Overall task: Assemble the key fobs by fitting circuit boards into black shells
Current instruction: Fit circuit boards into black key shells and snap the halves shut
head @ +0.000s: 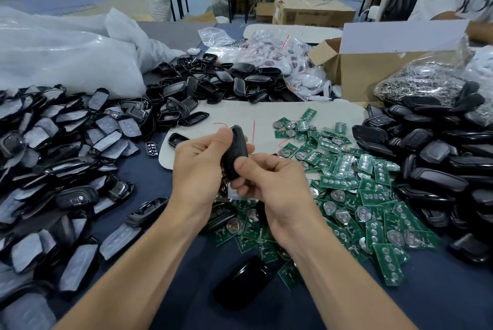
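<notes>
Head view: both hands meet above the middle of the dark blue surface (440, 300), gripping 1 black key fob (238, 152) held upright between them. The left hand (197, 166) curls round the fob's left side, with the thumb tip at its top end. The right hand (269, 185) pinches the lower end, thumb pressed on the face and fingers curled beneath. Whether a board sits inside cannot be told.

Green circuit boards (346, 185) lie in a loose heap just right of the hands and spread toward the near edge; many bear round silver coin cells. Open black shells (213, 84) pile up toward the far edge. 1 open shell (178, 139) lies alone on a pale mat (266, 116), just left of the hands. Film-covered shell halves (53, 148) crowd the left edge, and closed black fobs (440, 158) stack along the right edge. A glossy black shell (240, 284) lies by the near edge, between the forearms. A cardboard box (373, 65) stands toward the far right corner.
</notes>
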